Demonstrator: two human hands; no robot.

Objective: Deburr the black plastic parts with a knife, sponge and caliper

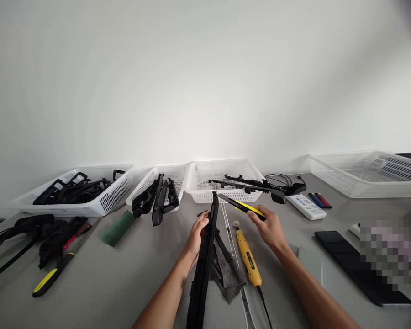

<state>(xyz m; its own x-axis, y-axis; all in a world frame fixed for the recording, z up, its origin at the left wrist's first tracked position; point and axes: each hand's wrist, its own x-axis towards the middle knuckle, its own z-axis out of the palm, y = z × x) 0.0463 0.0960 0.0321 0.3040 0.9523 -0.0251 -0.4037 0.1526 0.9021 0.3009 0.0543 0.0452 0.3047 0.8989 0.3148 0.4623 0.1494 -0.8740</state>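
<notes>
Left hand (196, 237): grip closed around long black plastic strip (205, 260), held at centre of grey tabletop (130, 274), strip pointing toward 12 o'clock.
Right hand (269, 226): grip closed on yellow-black utility knife (241, 205), blade tip just beside strip's top end.
Yellow tool (248, 258): lying at 3 o'clock of strip.
Grey cloth (229, 274): beneath strip.
White basket (222, 180): at 12 o'clock.

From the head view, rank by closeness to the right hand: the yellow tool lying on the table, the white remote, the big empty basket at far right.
From the right hand:
1. Yellow tool, just below-left.
2. White remote, up-right.
3. Empty basket, far right by the wall.
</notes>
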